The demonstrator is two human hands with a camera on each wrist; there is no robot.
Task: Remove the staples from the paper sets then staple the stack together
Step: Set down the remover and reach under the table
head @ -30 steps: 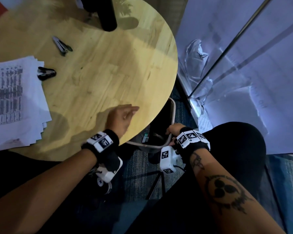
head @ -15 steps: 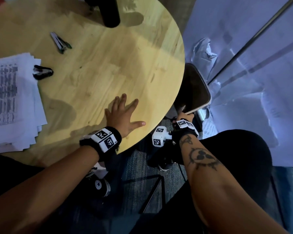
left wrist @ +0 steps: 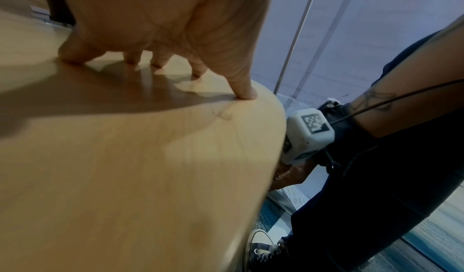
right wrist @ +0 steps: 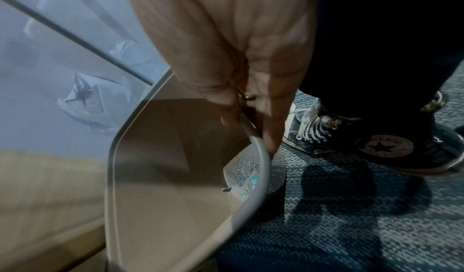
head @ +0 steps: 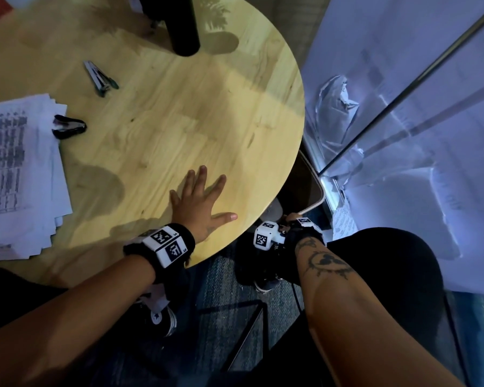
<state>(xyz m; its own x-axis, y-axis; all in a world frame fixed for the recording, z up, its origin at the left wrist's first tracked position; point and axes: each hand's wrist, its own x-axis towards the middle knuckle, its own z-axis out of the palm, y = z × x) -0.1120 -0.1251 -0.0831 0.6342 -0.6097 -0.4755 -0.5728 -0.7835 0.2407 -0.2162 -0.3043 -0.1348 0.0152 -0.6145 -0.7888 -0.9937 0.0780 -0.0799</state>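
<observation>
Right hand [right wrist: 241,62] pinches the near rim of the bin [right wrist: 160,203], thumb inside and fingers outside, below the right edge of the table [head: 179,113]. The bin is tilted; loose staples [right wrist: 244,170] lie in its low corner. Left hand [head: 199,201] is spread flat on the table near its near-right edge, fingertips pressing, holding nothing. The papers [head: 14,174] lie fanned at the left edge, well apart from both hands. The remover [head: 67,127] touches their right edge; the stapler [head: 99,75] lies beyond it.

Assessment: the step in hand appears to be handling the bin. Recommended: keep the pinch firm and set the bin down level and slowly, so the staples stay inside. Keep the left hand braced until the right is free. The papers need squaring before stapling.
</observation>
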